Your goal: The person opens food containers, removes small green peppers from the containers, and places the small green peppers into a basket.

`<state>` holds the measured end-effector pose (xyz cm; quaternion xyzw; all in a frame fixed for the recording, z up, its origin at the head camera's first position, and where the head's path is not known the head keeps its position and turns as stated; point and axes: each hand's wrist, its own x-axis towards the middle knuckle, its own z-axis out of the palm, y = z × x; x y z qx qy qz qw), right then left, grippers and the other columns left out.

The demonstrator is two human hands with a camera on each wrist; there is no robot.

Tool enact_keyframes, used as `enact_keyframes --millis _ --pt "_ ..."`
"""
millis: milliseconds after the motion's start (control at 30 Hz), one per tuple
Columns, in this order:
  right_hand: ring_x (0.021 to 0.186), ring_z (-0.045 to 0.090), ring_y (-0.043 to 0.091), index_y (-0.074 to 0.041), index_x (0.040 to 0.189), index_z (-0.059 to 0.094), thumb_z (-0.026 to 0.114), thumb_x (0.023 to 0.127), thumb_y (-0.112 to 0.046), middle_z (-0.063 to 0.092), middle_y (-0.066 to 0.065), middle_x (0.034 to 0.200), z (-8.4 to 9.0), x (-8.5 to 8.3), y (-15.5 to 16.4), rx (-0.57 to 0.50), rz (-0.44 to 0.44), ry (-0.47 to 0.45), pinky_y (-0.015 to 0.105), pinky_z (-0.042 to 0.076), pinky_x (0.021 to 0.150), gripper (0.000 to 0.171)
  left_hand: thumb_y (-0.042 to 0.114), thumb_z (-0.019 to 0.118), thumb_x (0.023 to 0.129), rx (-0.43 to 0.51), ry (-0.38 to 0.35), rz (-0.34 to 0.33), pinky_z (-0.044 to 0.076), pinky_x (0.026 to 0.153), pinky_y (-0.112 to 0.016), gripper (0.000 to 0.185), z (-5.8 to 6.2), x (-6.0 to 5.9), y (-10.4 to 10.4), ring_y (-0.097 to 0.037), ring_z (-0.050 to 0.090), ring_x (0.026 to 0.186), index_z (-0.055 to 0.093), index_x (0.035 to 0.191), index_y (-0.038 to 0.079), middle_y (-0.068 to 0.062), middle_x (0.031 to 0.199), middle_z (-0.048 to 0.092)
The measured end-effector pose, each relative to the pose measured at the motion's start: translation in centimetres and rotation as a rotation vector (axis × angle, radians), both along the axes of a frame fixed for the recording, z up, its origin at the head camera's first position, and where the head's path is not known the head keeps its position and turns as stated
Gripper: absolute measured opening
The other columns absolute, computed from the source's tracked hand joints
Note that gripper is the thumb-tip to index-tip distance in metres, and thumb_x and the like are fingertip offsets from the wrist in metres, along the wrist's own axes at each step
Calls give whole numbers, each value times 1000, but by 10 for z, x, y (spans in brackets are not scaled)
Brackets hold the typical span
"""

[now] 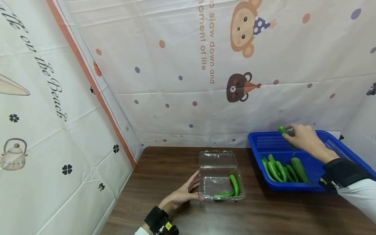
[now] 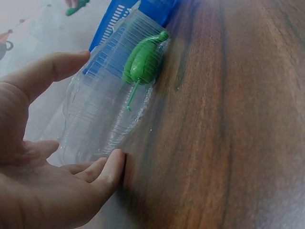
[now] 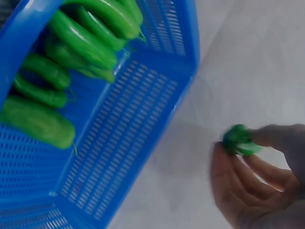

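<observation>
A clear plastic clamshell box (image 1: 218, 176) lies open on the brown table, with green peppers (image 1: 234, 185) inside along its right side. My left hand (image 1: 183, 194) rests against the box's left wall, fingers straight (image 2: 107, 174). In the left wrist view a green pepper (image 2: 143, 64) shows through the box wall. My right hand (image 1: 304, 136) is raised over the blue basket (image 1: 346, 153) and pinches one green pepper (image 1: 283, 130) by its end; the right wrist view shows that pepper (image 3: 239, 140) between fingertips. Several green peppers (image 1: 283, 169) lie in the basket.
The blue basket (image 3: 128, 143) sits at the table's right rear, close to the box. Printed white fabric walls close in the left, back and right sides. Bare brown tabletop (image 1: 235, 218) stretches in front of the box and basket.
</observation>
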<state>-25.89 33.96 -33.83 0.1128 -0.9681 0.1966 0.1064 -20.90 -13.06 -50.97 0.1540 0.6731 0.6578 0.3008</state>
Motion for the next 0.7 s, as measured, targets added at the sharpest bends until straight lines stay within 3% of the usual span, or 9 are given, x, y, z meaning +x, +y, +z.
enact_keyframes --millis 133,267,400,533,700 --pt "58 68 20 24 124 53 62 98 -12 70 36 95 -13 -2 -6 17 17 -229 39 57 53 46 7 78 89 3 -4 -10 27 125 -57 109 0 -1 -1 -41 11 158 4 166 29 -19 172 8" --pt "53 64 16 23 123 54 65 96 -12 70 30 88 -30 -2 -15 2 46 -376 36 58 52 46 8 79 89 3 -4 -16 27 125 -56 111 -1 -1 -1 -41 11 159 3 166 29 -18 172 6" --pt "59 62 17 23 124 52 66 97 -11 64 32 96 -45 -2 -22 -31 43 -494 37 61 56 46 7 80 88 0 1 -4 27 125 -56 111 -1 -1 0 -41 12 158 5 166 30 -19 172 7" --pt "67 63 21 25 129 45 63 98 -9 61 26 93 -53 -1 -25 -27 42 -575 38 62 60 49 6 80 88 -6 8 2 28 125 -56 110 -1 -1 0 -41 13 158 6 166 31 -19 171 9" --pt "66 62 21 27 134 40 61 99 -10 59 17 85 -55 -1 -27 0 51 -591 38 62 60 55 7 80 88 -19 13 1 29 125 -56 110 1 -1 0 -41 13 158 7 166 31 -19 172 9"
